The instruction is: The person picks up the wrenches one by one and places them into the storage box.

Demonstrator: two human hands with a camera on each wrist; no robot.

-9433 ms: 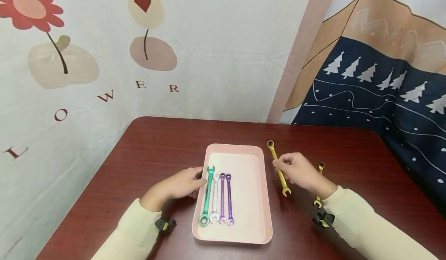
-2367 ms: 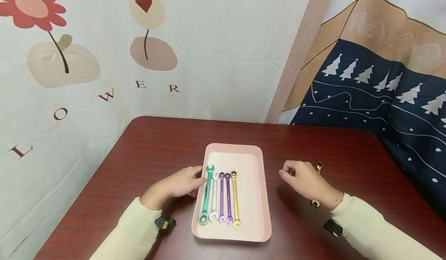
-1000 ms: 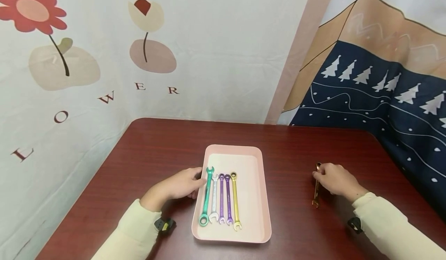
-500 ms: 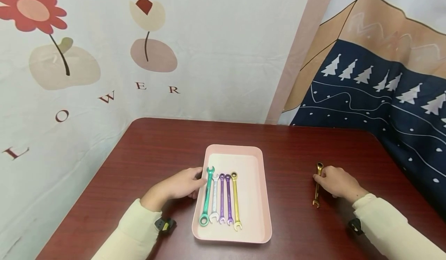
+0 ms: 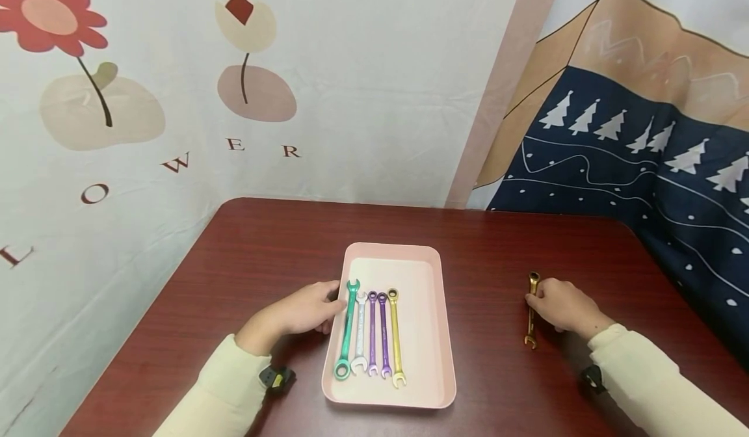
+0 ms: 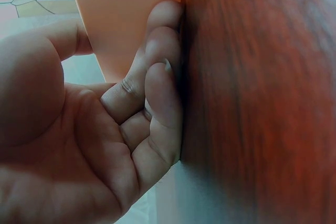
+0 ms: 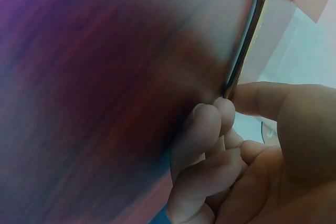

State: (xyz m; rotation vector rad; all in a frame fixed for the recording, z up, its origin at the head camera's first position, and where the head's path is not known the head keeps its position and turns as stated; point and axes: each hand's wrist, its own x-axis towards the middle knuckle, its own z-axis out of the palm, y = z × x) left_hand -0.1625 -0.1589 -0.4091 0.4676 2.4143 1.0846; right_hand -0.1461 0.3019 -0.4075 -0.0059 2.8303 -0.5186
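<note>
A pink tray (image 5: pixel 418 333) stands mid-table. Inside it lie a green wrench (image 5: pixel 348 330), a silver wrench (image 5: pixel 359 333), a lighter purple wrench (image 5: pixel 372 333), a darker purple wrench (image 5: pixel 383 336) and a yellow wrench (image 5: pixel 395 338), side by side. My left hand (image 5: pixel 304 308) grips the tray's left side, thumb at the rim; in the left wrist view its curled fingers (image 6: pixel 163 93) meet the outer wall (image 6: pixel 126 19). To the right, my right hand (image 5: pixel 566 305) pinches a gold wrench (image 5: pixel 531 320) between thumb and fingertips. That wrench is at the tabletop, ring end away from me.
The dark red wooden table (image 5: pixel 281 248) carries everything. Behind it hangs a pale curtain (image 5: pixel 374 99) with flower prints, and at the right a navy cloth (image 5: pixel 614 157) with white trees. Each sleeve has a small black wrist device (image 5: pixel 277 378).
The yellow wrench that my right hand held earlier came to lie in the tray. That hand then moved right to the gold wrench and took hold of it. My left hand stayed put.
</note>
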